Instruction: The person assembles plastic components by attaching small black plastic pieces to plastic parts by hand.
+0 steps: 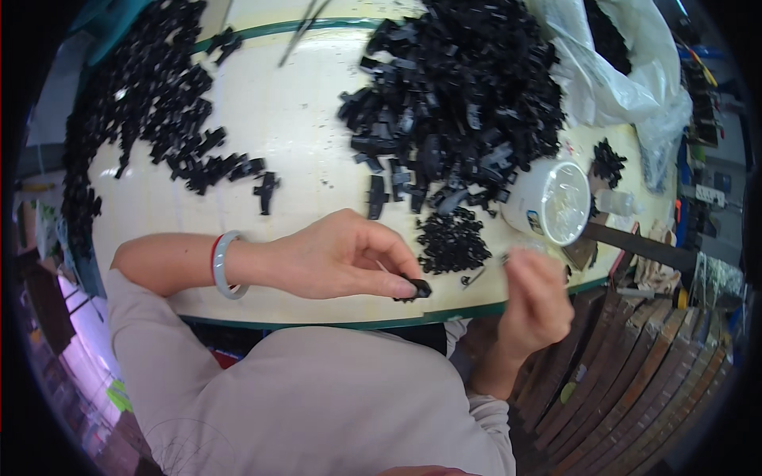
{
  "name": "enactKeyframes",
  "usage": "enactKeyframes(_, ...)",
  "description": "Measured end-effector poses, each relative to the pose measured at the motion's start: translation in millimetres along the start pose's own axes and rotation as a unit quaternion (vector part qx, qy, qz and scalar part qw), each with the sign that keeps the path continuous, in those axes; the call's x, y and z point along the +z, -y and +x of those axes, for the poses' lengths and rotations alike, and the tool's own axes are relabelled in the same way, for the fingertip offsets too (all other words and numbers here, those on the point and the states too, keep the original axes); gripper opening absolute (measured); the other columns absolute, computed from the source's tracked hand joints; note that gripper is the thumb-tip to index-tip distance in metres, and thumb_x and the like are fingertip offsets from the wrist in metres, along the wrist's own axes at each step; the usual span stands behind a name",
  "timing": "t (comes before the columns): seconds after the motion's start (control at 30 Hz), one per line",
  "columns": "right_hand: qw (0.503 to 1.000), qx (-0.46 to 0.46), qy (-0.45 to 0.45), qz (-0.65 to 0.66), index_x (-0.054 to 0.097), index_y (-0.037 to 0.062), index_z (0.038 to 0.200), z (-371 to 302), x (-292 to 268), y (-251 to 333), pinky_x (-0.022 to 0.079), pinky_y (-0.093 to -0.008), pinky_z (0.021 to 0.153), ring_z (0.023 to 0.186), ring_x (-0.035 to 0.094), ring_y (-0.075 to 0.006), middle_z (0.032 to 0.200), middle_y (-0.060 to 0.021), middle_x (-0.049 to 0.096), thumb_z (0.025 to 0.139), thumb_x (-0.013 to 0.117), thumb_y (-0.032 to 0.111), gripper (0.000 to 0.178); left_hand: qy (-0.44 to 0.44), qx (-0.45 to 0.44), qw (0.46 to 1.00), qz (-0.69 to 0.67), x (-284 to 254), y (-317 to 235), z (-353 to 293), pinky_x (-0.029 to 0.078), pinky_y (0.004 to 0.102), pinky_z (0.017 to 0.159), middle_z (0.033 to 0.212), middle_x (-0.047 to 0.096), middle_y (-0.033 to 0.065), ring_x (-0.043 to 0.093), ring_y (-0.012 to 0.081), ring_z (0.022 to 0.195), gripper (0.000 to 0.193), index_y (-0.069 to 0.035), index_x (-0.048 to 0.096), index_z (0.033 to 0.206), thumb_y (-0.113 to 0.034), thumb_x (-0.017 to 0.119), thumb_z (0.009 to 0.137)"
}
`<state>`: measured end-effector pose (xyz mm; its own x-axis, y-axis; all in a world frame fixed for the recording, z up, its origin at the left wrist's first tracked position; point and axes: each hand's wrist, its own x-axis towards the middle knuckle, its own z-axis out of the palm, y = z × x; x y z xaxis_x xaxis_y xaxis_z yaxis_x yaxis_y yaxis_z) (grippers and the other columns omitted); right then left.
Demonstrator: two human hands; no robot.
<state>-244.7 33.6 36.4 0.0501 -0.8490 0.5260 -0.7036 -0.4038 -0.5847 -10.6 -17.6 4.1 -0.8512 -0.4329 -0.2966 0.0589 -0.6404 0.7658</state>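
My left hand [349,258] is closed in a pinch on a small black plastic part [418,289], held just above the near edge of the table. Its fingers hide much of the part. To the right, my right hand [537,301] is raised beside a white round tub [548,202], blurred by motion. Its fingers are pinched together, and a tiny dark speck shows at their tips, too small to name. Between the two hands lies a heap of tiny black pieces [454,242], with one loose small piece [467,281] nearer the edge.
A large pile of black plastic parts [468,87] covers the table's far middle. More black parts [151,95] spread over the left side. A clear plastic bag [635,87] lies at the far right, near a small black cluster [608,161]. Stacked brown slabs [627,373] stand right of the table.
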Motion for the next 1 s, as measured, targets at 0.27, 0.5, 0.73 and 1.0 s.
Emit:
enactKeyframes(0.27, 0.956, -0.103, 0.053, -0.271, 0.067, 0.0005, 0.089, 43.0, -25.2, -35.2, 0.047, -0.0316, 0.070, 0.079, 0.057, -0.0240, 0.085, -0.0080, 0.064, 0.065, 0.067, -0.010, 0.026, -0.049, 0.001, 0.998, 0.038, 0.4, -1.2, -3.0, 0.050, 0.0224, 0.080, 0.097, 0.064, 0.0066, 0.060, 0.0092, 0.090, 0.023, 0.003, 0.061, 0.105, -0.008, 0.063, 0.085)
enactKeyframes(0.5, 0.951, -0.113, 0.104, -0.268, 0.066, -0.0013, 0.090, 45.2, -31.1, -30.1, 0.047, -0.0336, 0.070, 0.080, 0.055, -0.0257, 0.090, -0.0082, 0.063, 0.057, 0.063, -0.009, 0.034, -0.038, 0.012, 0.999, -0.002, 1.1, -1.8, 0.4, 0.052, 0.0248, 0.078, 0.095, 0.063, 0.0096, 0.063, 0.0130, 0.087, 0.026, 0.005, 0.055, 0.112, 0.000, 0.058, 0.086)
enactKeyframes(0.73, 0.995, 0.055, 0.001, 0.081, 0.068, -0.0023, 0.087, 18.2, 5.5, 5.5, 0.047, -0.0283, 0.070, 0.078, 0.059, -0.0205, 0.085, -0.0113, 0.067, 0.065, 0.069, -0.012, 0.024, -0.093, 0.003, 0.993, -0.079, 0.2, -8.0, 3.6, 0.053, 0.0263, 0.078, 0.096, 0.064, 0.0092, 0.064, 0.0147, 0.088, 0.025, 0.003, 0.055, 0.110, 0.000, 0.058, 0.086)
enactKeyframes(1.0, 0.960, 0.155, 0.003, 0.234, 0.066, -0.0044, 0.091, -4.7, 50.1, 24.0, 0.052, -0.0243, 0.069, 0.080, 0.064, -0.0183, 0.091, -0.0159, 0.066, 0.075, 0.065, -0.012, 0.019, -0.108, 0.023, 0.988, -0.105, -3.2, -7.9, 0.2, 0.053, 0.0258, 0.078, 0.098, 0.063, 0.0089, 0.062, 0.0130, 0.088, 0.024, 0.003, 0.056, 0.109, -0.005, 0.060, 0.087)
